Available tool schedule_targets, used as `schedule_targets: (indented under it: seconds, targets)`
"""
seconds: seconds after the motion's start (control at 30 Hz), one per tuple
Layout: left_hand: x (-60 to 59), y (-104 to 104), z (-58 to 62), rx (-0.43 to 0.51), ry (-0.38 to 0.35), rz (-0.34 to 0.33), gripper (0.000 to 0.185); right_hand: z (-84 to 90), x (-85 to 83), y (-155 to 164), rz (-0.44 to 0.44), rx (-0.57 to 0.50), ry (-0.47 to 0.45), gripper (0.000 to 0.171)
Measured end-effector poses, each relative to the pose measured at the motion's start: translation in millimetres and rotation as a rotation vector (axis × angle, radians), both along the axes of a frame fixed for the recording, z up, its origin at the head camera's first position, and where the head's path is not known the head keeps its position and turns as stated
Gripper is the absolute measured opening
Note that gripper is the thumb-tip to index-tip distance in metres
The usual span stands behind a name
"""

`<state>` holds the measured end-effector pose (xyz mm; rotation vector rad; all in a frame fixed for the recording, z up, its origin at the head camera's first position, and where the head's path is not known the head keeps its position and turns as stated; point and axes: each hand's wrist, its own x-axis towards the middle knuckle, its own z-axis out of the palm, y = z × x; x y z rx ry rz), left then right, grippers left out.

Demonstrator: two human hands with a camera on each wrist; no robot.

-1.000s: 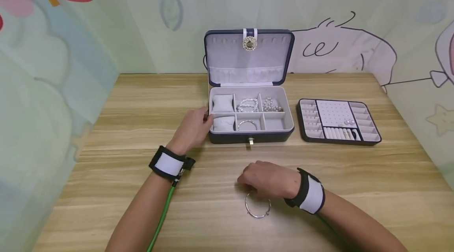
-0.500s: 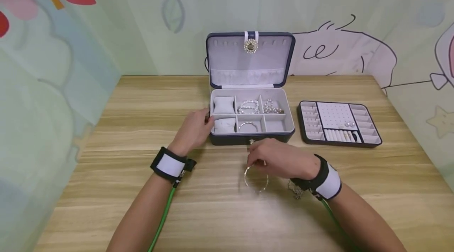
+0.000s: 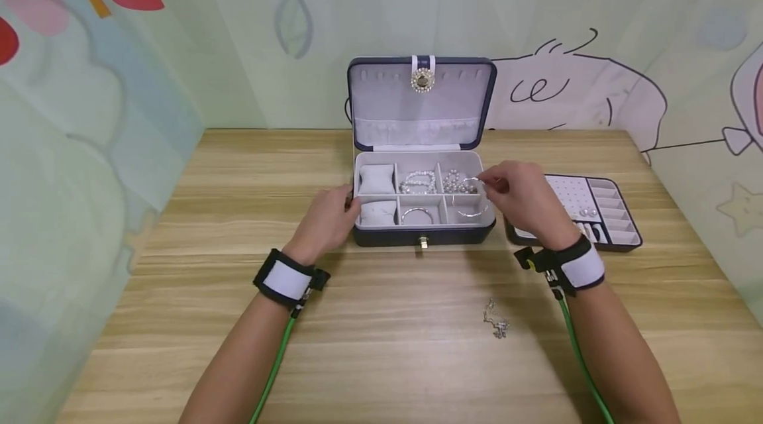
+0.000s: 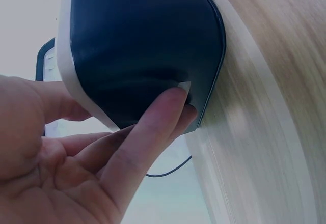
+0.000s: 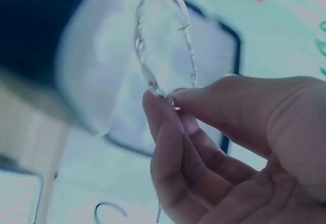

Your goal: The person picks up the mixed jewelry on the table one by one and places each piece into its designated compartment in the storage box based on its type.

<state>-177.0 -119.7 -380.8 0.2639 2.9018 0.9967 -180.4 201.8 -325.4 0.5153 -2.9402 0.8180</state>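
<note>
A dark blue jewelry box (image 3: 387, 237) stands with its lid (image 3: 417, 103) raised. My left hand (image 3: 324, 218) holds its left side, thumb over the rim and fingers against the outer wall (image 4: 127, 40). Between thumb and fingertips my right hand (image 3: 524, 195) pinches a silver bangle (image 5: 138, 46). The bangle hangs over the right-hand compartments, overlapping the front right one in the head view. Another bangle (image 3: 417, 210) lies in the front middle compartment. Behind it is a pearl bracelet (image 3: 420, 174), and a beaded string (image 3: 451, 180) lies in the back right compartment.
Partly behind my right hand, a jewelry tray (image 3: 614, 212) with earrings and rings rests on the table (image 3: 381, 344). A thin chain (image 3: 496, 321) lies in front of it. Small cushions (image 3: 377, 179) fill the box's left compartments. A printed cloth backdrop (image 3: 250, 46) stands behind.
My right hand has picked the bangle up from the table and carried it forward and right, over the box. The chain now shows fully. My left hand has stayed on the box.
</note>
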Motion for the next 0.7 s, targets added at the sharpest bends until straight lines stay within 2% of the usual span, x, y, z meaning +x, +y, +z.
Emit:
schedule_targets:
  seconds: [0.07, 0.3, 0.7]
  targets:
    - [0.1, 0.0, -0.2, -0.004, 0.000, 0.000, 0.023, -6.9, -3.9, 0.6, -0.030, 0.025, 0.005, 0.021]
    - [0.2, 0.0, 0.4, -0.005, -0.012, -0.001, 0.023, -24.0, -9.7, -5.8, -0.043, 0.085, 0.059, 0.017]
    - [-0.5, -0.7, 0.6, -0.011, -0.001, -0.004, 0.023, -48.3, -17.3, -17.1, -0.105, 0.238, 0.049, 0.007]
